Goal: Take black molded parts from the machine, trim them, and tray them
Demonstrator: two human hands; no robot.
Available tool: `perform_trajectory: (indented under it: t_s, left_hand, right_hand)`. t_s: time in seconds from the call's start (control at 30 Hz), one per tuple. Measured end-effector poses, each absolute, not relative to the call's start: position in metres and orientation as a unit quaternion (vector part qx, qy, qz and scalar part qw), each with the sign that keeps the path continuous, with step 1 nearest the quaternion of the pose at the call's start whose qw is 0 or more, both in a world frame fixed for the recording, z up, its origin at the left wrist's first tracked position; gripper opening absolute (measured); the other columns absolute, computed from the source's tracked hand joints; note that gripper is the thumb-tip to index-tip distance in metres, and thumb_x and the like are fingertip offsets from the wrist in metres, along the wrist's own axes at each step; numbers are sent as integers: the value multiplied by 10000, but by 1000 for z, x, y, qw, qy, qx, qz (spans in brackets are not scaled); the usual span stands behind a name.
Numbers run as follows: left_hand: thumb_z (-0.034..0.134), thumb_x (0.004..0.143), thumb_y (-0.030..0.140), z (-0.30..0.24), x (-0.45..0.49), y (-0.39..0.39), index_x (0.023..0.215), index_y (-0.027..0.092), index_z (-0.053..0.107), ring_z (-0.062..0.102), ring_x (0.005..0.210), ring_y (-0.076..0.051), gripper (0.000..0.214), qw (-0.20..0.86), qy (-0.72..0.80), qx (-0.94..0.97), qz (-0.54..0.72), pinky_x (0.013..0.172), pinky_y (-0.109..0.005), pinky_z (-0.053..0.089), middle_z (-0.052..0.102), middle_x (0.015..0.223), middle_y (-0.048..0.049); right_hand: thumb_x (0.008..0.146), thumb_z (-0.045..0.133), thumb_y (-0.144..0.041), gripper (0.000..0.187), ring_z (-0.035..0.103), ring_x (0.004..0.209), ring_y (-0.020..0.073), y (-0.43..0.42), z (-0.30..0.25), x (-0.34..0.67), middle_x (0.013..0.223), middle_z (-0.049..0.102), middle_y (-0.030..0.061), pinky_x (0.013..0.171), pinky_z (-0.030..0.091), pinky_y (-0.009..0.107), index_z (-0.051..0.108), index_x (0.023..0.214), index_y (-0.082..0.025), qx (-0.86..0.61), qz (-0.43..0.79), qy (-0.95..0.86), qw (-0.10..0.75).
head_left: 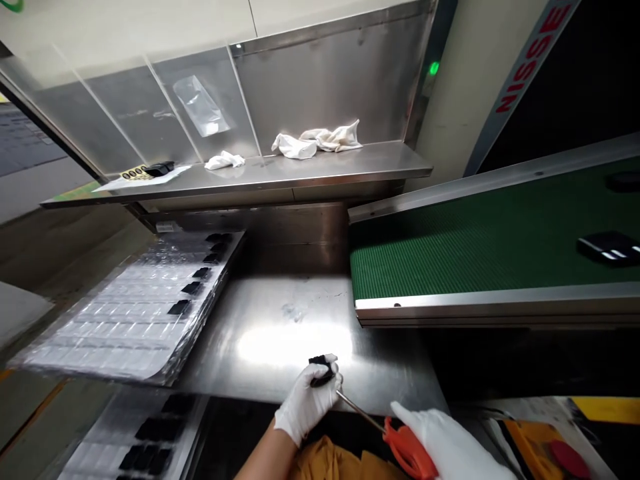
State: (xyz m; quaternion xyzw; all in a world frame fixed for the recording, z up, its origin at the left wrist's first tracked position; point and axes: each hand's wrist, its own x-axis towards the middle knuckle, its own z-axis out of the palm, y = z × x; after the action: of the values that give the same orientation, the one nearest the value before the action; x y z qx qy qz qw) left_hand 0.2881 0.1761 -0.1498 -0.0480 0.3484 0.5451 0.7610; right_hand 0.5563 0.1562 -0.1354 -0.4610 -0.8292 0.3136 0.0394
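My left hand (307, 400), in a white glove, is pinching a small black part (323, 370) above a steel worktable (270, 340). My right hand (443, 440), also gloved in white, grips a tool with an orange handle (407, 450). The tool's thin metal shaft (360, 410) reaches across to my left hand, and its tip ends at the left glove. The tip itself is hidden there, and I cannot tell if it touches the black part.
On the left lie stacked clear plastic trays (125, 320) holding black parts, with another tray (145, 433) nearer me. A green conveyor belt (475, 247) with a black part (610, 248) runs along the right. White cloths (320, 140) lie on a steel shelf (260, 175) behind.
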Motion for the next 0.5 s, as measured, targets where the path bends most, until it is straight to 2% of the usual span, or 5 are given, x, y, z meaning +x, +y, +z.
perform_trajectory:
  t_s: [0.13,0.2,0.33,0.5]
  left_hand:
    - [621,709,45,-160,278,171,980,95,632,628,709,-143,276,770,341,-38,537,664,-244,552,638,850,-83]
    - [647,696,27,-160,270,172,1032,96,620,638,726,-139,344,753,370,-26,544,683,-232,554,648,893,-86]
    - [698,653,-14,-154,250,175,1084,93,597,666,912,-190,455,733,415,10,538,850,-271,554,651,1013,-111]
    - [677,645,9,-157,241,172,1005,120,612,642,1025,-228,382,816,295,43,496,1057,-447,451,639,942,-75]
  right_hand:
    - [659,549,-167,668,681,932,284,158,-126,544,1022,736,107,830,504,350,579,1325,-194,-462,329,-824,4]
    - [654,554,-168,666,682,933,291,159,-124,540,1016,739,110,815,505,355,587,1318,-190,-472,334,-816,-12]
    - [659,559,-165,640,685,946,290,161,-127,540,1026,741,107,812,502,354,604,1297,-202,-488,337,-805,-14]
    - [684,552,-161,586,692,926,267,161,-128,541,1023,744,88,777,500,325,626,1260,-240,-493,349,-797,3]
